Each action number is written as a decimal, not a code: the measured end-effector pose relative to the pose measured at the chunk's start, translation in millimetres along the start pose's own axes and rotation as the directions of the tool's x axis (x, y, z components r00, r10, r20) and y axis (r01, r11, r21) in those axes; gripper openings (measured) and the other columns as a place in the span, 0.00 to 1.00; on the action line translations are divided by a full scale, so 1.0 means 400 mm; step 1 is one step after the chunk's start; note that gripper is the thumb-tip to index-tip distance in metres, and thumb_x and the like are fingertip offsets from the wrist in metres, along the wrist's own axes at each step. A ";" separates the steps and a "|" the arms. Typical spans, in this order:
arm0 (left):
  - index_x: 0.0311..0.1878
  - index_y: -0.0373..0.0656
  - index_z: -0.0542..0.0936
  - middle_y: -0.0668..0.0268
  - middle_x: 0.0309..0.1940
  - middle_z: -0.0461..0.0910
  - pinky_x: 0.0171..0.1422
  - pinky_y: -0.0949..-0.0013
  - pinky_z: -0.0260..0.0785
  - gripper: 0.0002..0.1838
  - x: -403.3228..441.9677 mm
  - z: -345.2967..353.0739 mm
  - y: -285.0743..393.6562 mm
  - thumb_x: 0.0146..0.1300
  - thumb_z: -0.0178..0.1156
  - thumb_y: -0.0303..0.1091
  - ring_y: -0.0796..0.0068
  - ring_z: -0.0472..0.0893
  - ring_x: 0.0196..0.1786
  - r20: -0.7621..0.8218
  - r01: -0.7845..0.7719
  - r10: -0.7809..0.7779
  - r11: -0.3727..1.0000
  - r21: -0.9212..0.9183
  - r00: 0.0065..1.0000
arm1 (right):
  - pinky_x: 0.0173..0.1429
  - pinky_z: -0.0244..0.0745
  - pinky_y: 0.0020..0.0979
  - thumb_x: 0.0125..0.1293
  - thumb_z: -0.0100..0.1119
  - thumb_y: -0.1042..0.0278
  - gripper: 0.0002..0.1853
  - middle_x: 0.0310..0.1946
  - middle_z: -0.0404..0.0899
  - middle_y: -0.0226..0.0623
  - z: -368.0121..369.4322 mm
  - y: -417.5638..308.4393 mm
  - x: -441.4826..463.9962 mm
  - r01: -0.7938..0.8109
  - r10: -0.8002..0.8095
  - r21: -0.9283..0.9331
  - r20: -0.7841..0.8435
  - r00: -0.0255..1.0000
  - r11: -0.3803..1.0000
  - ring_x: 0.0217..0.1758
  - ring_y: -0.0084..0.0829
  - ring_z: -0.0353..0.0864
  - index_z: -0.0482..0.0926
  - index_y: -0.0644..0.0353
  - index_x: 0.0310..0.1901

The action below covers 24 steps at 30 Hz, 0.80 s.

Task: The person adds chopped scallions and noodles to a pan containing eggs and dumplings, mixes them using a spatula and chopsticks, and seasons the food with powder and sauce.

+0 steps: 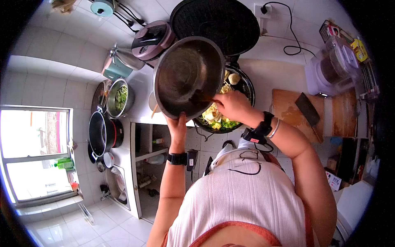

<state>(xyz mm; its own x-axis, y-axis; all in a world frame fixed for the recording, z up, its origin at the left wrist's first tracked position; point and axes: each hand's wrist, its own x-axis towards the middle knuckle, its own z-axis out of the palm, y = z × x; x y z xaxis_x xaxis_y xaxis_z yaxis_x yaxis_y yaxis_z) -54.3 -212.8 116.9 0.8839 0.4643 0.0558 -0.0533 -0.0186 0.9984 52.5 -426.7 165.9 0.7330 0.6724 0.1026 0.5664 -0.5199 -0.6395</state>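
My left hand [177, 128] is closed on the near edge of a dark, worn metal wok [187, 72], which is tilted so its inside shows. Inside it are brownish smears and no visible food. My right hand [235, 106] is closed around a brown wooden spatula [203, 97], its end reaching into the wok. Under and right of the wok is an electric pan [251, 88] with its black lid [216, 24] raised behind. Noodles [212, 113], green vegetables [227, 123] and pale round pieces [233, 78] lie in that pan, partly hidden by the wok and my right hand.
On the right, a cleaver [307, 109] lies on a wooden board [284, 105] near a blender-like appliance [329, 74]. To the left stand a pot of green beans [120, 96], a black pot [98, 133] and a rice cooker [151, 40]. Open shelves [148, 156] lie below the counter.
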 end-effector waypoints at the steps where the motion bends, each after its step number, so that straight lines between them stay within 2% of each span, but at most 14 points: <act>1: 0.66 0.41 0.48 0.55 0.60 0.59 0.62 0.63 0.61 0.35 0.005 -0.006 -0.007 0.54 0.45 0.15 0.62 0.63 0.63 0.001 0.000 0.000 1.000 0.000 1.000 | 0.33 0.74 0.41 0.52 0.55 0.67 0.10 0.24 0.78 0.45 -0.013 0.009 -0.003 -0.001 0.001 0.000 0.000 1.000 1.000 0.27 0.44 0.78 0.79 0.56 0.36; 3: 0.69 0.40 0.42 0.51 0.64 0.55 0.68 0.64 0.49 0.42 0.015 -0.011 -0.015 0.49 0.44 0.12 0.59 0.56 0.67 0.038 -0.296 0.300 0.895 0.334 0.953 | 0.33 0.73 0.41 0.52 0.55 0.68 0.09 0.23 0.78 0.44 -0.036 0.024 -0.003 -0.051 0.051 -0.025 0.002 0.999 0.998 0.28 0.44 0.79 0.79 0.57 0.35; 5: 0.69 0.41 0.40 0.50 0.65 0.53 0.68 0.63 0.48 0.44 0.009 0.036 0.044 0.47 0.44 0.12 0.57 0.56 0.68 0.050 -0.343 0.351 0.859 0.379 0.935 | 0.35 0.73 0.40 0.52 0.55 0.68 0.10 0.24 0.78 0.45 -0.032 0.022 0.004 -0.076 0.076 -0.016 -0.010 0.997 0.997 0.29 0.44 0.79 0.80 0.59 0.36; 7: 0.70 0.41 0.38 0.48 0.66 0.51 0.69 0.61 0.47 0.46 -0.001 0.077 0.093 0.45 0.44 0.11 0.55 0.55 0.68 0.068 -0.389 0.400 0.818 0.424 0.914 | 0.37 0.73 0.38 0.51 0.57 0.68 0.11 0.26 0.79 0.46 0.003 0.026 0.018 0.056 -0.003 0.269 -0.191 0.982 0.962 0.31 0.44 0.79 0.80 0.60 0.37; 9: 0.69 0.41 0.40 0.45 0.66 0.51 0.69 0.61 0.47 0.45 -0.007 0.096 0.116 0.47 0.44 0.11 0.52 0.55 0.68 0.158 -0.459 0.462 0.665 0.590 0.873 | 0.39 0.74 0.36 0.50 0.58 0.68 0.12 0.29 0.79 0.46 0.012 0.040 0.031 0.024 0.018 0.294 -0.138 0.990 0.955 0.33 0.44 0.79 0.80 0.59 0.39; 10: 0.69 0.41 0.41 0.45 0.65 0.52 0.66 0.59 0.55 0.45 -0.002 0.096 0.113 0.47 0.47 0.10 0.51 0.58 0.67 0.174 -0.487 0.500 0.609 0.626 0.849 | 0.39 0.74 0.35 0.50 0.58 0.68 0.13 0.30 0.79 0.46 0.014 0.054 0.029 0.034 0.001 0.243 -0.142 0.990 0.969 0.33 0.44 0.79 0.80 0.59 0.39; 12: 0.69 0.41 0.42 0.45 0.65 0.53 0.62 0.60 0.61 0.46 -0.005 0.097 0.118 0.47 0.49 0.09 0.51 0.59 0.66 0.173 -0.477 0.488 0.612 0.631 0.855 | 0.39 0.74 0.35 0.50 0.58 0.67 0.13 0.30 0.79 0.45 0.003 0.083 0.014 0.045 -0.016 0.193 -0.145 0.989 0.980 0.33 0.43 0.79 0.80 0.59 0.39; 14: 0.69 0.43 0.42 0.45 0.64 0.54 0.51 0.62 0.72 0.47 -0.005 0.102 0.121 0.47 0.52 0.09 0.51 0.62 0.64 0.165 -0.474 0.490 0.617 0.628 0.856 | 0.38 0.74 0.36 0.50 0.58 0.67 0.12 0.31 0.80 0.45 -0.026 0.111 -0.008 -0.089 0.089 0.062 0.001 0.996 0.994 0.34 0.43 0.79 0.80 0.59 0.37; 15: 0.69 0.43 0.42 0.45 0.64 0.54 0.51 0.62 0.72 0.47 -0.004 0.102 0.118 0.47 0.52 0.09 0.51 0.62 0.64 0.161 -0.474 0.492 0.619 0.626 0.855 | 0.38 0.74 0.36 0.50 0.58 0.67 0.12 0.31 0.80 0.45 -0.038 0.113 -0.013 -0.086 0.086 0.058 0.002 0.996 0.995 0.34 0.43 0.79 0.80 0.59 0.37; 17: 0.69 0.43 0.42 0.45 0.65 0.53 0.58 0.60 0.66 0.47 -0.004 0.097 0.109 0.47 0.50 0.09 0.51 0.60 0.65 0.148 -0.442 0.463 0.629 0.639 0.874 | 0.38 0.73 0.36 0.50 0.58 0.67 0.11 0.30 0.80 0.45 -0.056 0.109 -0.027 -0.127 0.128 0.038 -0.044 0.991 0.991 0.33 0.43 0.79 0.81 0.59 0.36; 19: 0.69 0.43 0.42 0.46 0.65 0.53 0.62 0.59 0.62 0.46 -0.006 0.106 0.101 0.46 0.48 0.10 0.51 0.59 0.66 0.136 -0.431 0.466 0.617 0.658 0.874 | 0.38 0.73 0.37 0.50 0.58 0.67 0.11 0.30 0.80 0.45 -0.053 0.076 -0.022 -0.114 0.126 0.150 -0.066 0.990 0.982 0.33 0.42 0.79 0.81 0.58 0.37; 21: 0.69 0.43 0.42 0.46 0.65 0.53 0.65 0.59 0.57 0.46 -0.009 0.118 0.101 0.46 0.47 0.10 0.51 0.58 0.67 0.132 -0.426 0.471 0.599 0.678 0.872 | 0.38 0.73 0.37 0.50 0.58 0.67 0.12 0.30 0.79 0.45 -0.033 0.048 -0.012 -0.009 0.044 0.239 -0.140 0.989 0.971 0.33 0.43 0.79 0.81 0.58 0.38; 23: 0.69 0.43 0.42 0.46 0.66 0.52 0.70 0.61 0.47 0.46 -0.012 0.133 0.106 0.45 0.44 0.11 0.51 0.54 0.69 0.093 -0.405 0.456 0.659 0.634 0.885 | 0.38 0.73 0.38 0.50 0.58 0.66 0.12 0.29 0.79 0.45 0.007 0.062 -0.004 0.022 0.024 0.254 -0.178 0.984 0.967 0.33 0.43 0.79 0.80 0.58 0.38; 24: 0.69 0.43 0.42 0.46 0.66 0.52 0.70 0.61 0.47 0.46 -0.009 0.129 0.101 0.45 0.44 0.11 0.51 0.54 0.69 0.095 -0.408 0.457 0.658 0.633 0.884 | 0.39 0.73 0.38 0.50 0.58 0.66 0.12 0.29 0.79 0.45 0.009 0.062 -0.006 -0.038 0.063 0.194 -0.126 0.990 0.980 0.33 0.43 0.79 0.80 0.59 0.37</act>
<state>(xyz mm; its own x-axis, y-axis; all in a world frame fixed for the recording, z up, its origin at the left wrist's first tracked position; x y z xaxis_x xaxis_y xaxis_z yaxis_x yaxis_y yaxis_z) -35.8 -260.7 157.6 0.8017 0.3179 0.5063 -0.1018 -0.7619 0.6396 63.3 -439.4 147.1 0.8088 0.5666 0.1573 0.4547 -0.4330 -0.7783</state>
